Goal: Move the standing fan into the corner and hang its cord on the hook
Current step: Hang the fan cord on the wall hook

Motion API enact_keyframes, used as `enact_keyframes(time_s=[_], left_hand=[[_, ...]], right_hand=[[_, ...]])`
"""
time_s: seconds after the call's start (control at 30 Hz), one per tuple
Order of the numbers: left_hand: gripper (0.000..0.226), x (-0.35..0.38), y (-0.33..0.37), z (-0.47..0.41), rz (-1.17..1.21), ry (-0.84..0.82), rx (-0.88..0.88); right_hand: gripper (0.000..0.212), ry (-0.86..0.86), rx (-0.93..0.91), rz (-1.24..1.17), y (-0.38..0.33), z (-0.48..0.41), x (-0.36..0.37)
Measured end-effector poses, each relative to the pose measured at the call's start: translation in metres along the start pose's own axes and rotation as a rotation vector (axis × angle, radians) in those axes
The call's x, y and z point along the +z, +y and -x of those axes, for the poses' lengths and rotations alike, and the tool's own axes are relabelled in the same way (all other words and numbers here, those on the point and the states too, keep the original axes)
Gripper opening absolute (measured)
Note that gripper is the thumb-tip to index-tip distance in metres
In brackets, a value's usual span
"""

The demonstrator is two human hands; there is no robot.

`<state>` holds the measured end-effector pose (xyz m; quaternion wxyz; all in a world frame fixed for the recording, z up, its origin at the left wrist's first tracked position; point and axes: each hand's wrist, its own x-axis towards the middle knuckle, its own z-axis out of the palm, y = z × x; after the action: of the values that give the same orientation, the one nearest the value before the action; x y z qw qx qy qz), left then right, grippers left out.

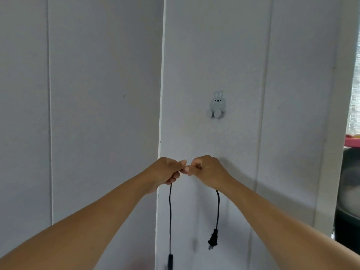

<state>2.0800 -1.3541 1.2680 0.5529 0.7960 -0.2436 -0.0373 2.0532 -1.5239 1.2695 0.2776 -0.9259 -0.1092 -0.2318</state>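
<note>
Head view: my left hand (pixel 169 170) and right hand (pixel 207 170) meet below bunny hook (pixel 216 106) on white wall (pixel 292 94), fingers curled, pinching black cord (pixel 170 217). Plug (pixel 212 238) dangles under right. Cord looks light, limp, thin; judge best gripped near held loop, lifted onto hook. Fan unseen.

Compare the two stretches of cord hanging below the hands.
The stretch under the left hand hangs nearly straight and runs out of the bottom of the picture. The stretch under the right hand is shorter, curves slightly and ends in the plug. Both belong to the same thin black cord.
</note>
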Motion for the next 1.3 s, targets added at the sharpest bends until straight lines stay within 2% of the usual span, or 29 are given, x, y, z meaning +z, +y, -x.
enact_keyframes(time_s=[0.1,0.17,0.27,0.4,0.5,0.63,0.7,0.8,0.9,0.97,1.13,1.23,1.3], left_hand=[[0.026,-0.009,0.006,-0.010,0.030,0.133,0.024],[0.022,-0.019,0.008,-0.017,0.255,0.298,0.003],[0.029,-0.041,0.004,-0.025,0.628,0.502,-0.082],[0.033,-0.052,-0.012,-0.031,0.753,0.640,-0.191],[0.033,-0.045,-0.017,-0.031,0.575,0.589,-0.218],[0.038,-0.033,-0.006,-0.026,0.303,0.345,-0.160],[0.040,-0.027,0.004,-0.026,0.169,0.234,-0.080],[0.036,-0.018,0.018,-0.029,0.068,0.186,0.094],[0.028,-0.013,0.030,-0.033,0.038,0.180,0.237],[0.029,-0.012,0.036,-0.036,0.060,0.198,0.269],[0.032,-0.016,0.044,-0.047,0.204,0.314,0.234],[0.031,-0.016,0.044,-0.052,0.276,0.333,0.187],[0.031,-0.014,0.044,-0.053,0.299,0.310,0.165]], right_hand=[[0.031,-0.066,0.091,-0.175,0.003,0.001,-0.003],[0.029,-0.115,0.153,-0.303,0.007,0.005,-0.005],[0.027,-0.155,0.189,-0.432,0.016,0.009,-0.010],[0.027,-0.133,0.197,-0.515,0.017,0.004,-0.025],[0.027,-0.029,0.183,-0.510,0.013,-0.004,-0.037],[0.025,0.039,0.139,-0.433,0.000,-0.017,-0.050],[0.024,0.062,0.118,-0.393,-0.008,-0.024,-0.056],[0.023,0.064,0.087,-0.287,-0.017,-0.030,-0.066],[0.020,0.021,0.084,-0.179,-0.023,-0.033,-0.075],[0.017,0.008,0.112,-0.163,-0.023,-0.035,-0.083],[0.018,0.002,0.154,-0.233,-0.024,-0.038,-0.103],[0.016,0.050,0.119,-0.294,-0.029,-0.040,-0.113],[0.023,0.122,0.079,-0.395,-0.033,-0.042,-0.119]])
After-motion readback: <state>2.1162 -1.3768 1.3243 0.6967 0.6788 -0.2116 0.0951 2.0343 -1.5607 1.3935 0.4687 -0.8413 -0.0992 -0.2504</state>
